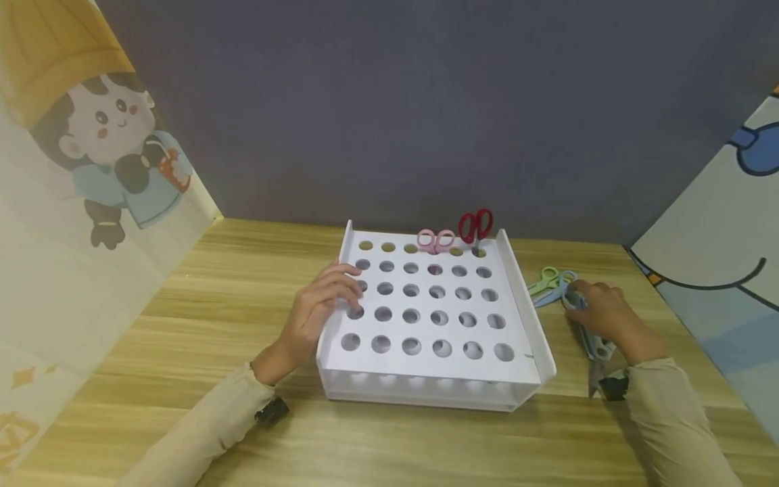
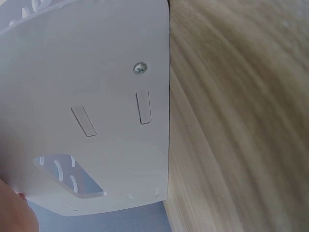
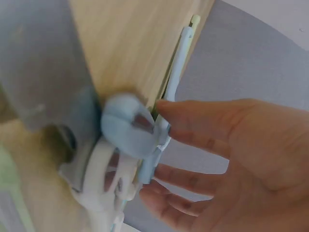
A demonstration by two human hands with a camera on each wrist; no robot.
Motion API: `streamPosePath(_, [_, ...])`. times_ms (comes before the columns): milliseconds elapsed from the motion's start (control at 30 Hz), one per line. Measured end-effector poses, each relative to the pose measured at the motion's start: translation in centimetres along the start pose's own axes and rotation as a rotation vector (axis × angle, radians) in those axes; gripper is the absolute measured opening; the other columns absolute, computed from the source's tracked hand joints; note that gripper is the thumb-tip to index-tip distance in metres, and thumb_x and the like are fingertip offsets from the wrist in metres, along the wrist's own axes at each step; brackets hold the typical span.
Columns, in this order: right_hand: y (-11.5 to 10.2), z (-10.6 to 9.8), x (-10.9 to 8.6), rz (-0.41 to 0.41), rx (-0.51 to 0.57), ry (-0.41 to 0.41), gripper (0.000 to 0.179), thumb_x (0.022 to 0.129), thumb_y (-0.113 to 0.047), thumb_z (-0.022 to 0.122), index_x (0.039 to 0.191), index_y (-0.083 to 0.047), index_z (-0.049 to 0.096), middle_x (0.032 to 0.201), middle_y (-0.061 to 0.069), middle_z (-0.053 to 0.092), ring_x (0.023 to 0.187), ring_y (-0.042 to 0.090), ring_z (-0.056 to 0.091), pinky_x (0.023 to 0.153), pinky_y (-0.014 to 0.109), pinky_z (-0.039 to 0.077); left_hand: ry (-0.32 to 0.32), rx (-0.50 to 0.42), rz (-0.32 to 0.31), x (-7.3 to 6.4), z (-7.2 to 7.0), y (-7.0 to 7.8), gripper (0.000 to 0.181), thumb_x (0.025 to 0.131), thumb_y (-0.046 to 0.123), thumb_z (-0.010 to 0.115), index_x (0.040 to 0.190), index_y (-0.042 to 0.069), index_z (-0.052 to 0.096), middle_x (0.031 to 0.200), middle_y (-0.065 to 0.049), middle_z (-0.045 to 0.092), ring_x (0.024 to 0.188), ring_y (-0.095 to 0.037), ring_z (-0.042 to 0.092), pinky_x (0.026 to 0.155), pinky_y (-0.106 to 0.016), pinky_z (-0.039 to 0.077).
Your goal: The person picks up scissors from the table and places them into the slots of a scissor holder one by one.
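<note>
A white rack (image 1: 398, 358) with rows of round holes stands on the wooden table. My left hand (image 1: 313, 308) grips its left side wall, fingers bent over the top edge; part of that hand (image 2: 17, 212) shows beside the outer panel in the left wrist view. Pink scissors (image 1: 435, 241) and red scissors (image 1: 475, 226) stand upright in the back row, handles up. At the right, my right hand (image 1: 608, 314) pinches a light blue scissors handle (image 3: 128, 125) between thumb and fingers. White handle loops (image 3: 96, 176) lie close by, partly hidden.
Green scissors (image 1: 548, 276) lie just right of the rack, next to another light blue pair (image 1: 550, 295). A grey blade (image 1: 595, 379) points toward the front below the right hand. A grey panel (image 1: 426, 115) closes off the back; printed walls flank the table (image 1: 201, 338).
</note>
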State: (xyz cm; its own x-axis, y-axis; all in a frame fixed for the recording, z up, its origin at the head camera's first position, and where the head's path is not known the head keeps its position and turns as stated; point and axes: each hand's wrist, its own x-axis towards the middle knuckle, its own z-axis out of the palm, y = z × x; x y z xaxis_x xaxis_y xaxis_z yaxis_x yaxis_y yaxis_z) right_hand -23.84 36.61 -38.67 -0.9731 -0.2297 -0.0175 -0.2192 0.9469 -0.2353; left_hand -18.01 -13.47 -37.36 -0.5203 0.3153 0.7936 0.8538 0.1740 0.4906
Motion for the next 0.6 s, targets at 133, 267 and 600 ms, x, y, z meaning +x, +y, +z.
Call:
streamPosePath(133, [0.36, 0.24, 0.05, -0.035, -0.035, 0.038, 0.051, 0.085, -0.013, 0.072, 0.126, 0.01, 0.052, 0.108, 0.043, 0.058, 0.095, 0.06, 0.056, 0.08, 0.068, 0.047, -0.004, -0.004, 0.002, 0.08, 0.03, -0.03, 0.031, 0.083, 0.0, 0.034, 0.079, 0.004, 0.065, 0.095, -0.014, 0.067, 0.119, -0.036, 0.054, 0.121, -0.055, 0.019])
streamPosePath(267, [0.58, 0.15, 0.12, -0.055, -0.049, 0.062, 0.052, 0.084, -0.014, 0.074, 0.125, 0.009, 0.054, 0.106, 0.041, 0.06, 0.09, 0.056, 0.06, 0.075, 0.065, 0.05, 0.0, -0.007, 0.001, 0.29, 0.02, -0.13, 0.031, 0.083, 0.0, 0.034, 0.079, 0.004, 0.065, 0.095, -0.015, 0.067, 0.119, -0.036, 0.054, 0.121, -0.055, 0.019])
streamPosePath(600, [0.5, 0.48, -0.03, -0.065, -0.057, 0.078, 0.052, 0.083, -0.016, 0.076, 0.124, 0.009, 0.057, 0.108, 0.039, 0.062, 0.087, 0.054, 0.062, 0.076, 0.065, 0.05, 0.002, 0.0, -0.002, 0.05, -0.03, 0.05, 0.031, 0.082, 0.0, 0.034, 0.078, 0.005, 0.065, 0.095, -0.014, 0.067, 0.118, -0.035, 0.055, 0.121, -0.054, 0.02])
